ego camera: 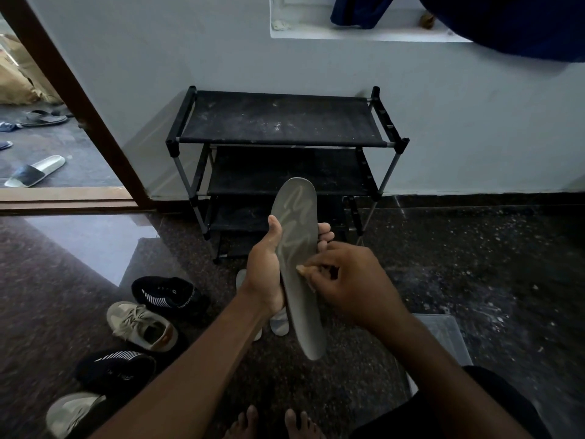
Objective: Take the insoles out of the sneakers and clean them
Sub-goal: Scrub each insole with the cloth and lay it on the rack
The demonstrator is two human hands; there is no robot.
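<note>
Speckled floor, shoe rack, sneakers at left; left hand around insole, right hand in pinch on pale scrap

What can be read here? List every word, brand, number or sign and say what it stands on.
Nothing reads clearly.
Upper black sneaker: pale lettering on its side, too blurred to read.
Lower black sneaker: small pale mark, too blurred to read.
Insole in the left hand: pale looping marks, not legible as letters.
Small pale piece pinched by the right hand: no print visible.
</note>
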